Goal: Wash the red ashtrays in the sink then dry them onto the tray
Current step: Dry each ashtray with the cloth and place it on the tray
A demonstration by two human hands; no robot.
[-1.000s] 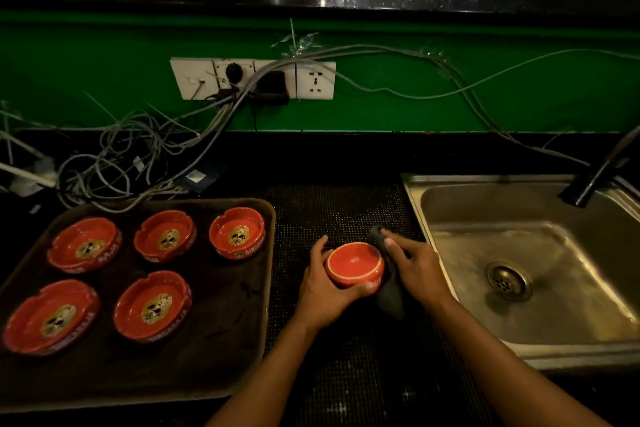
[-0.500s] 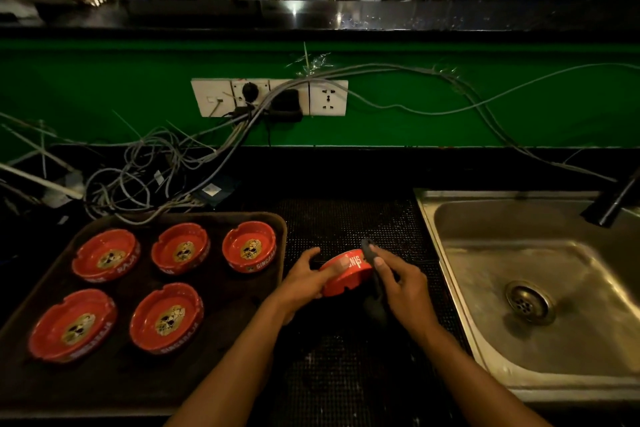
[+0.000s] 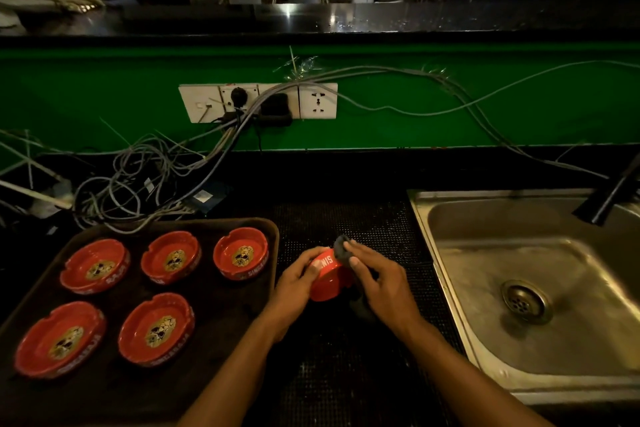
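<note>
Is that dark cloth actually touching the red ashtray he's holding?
Touching. The head view shows the dark cloth, pinched in the right hand, pressed against the ashtray rim.

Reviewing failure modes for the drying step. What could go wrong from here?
1. The ashtray is held tilted above the black mat by the left hand alone while the right hand rubs it with a dark cloth; it could slip and drop.
2. Loose cables and a socket strip sit right behind the tray, so drips could reach them.
3. Dim light may hide leftover wet spots.
</note>
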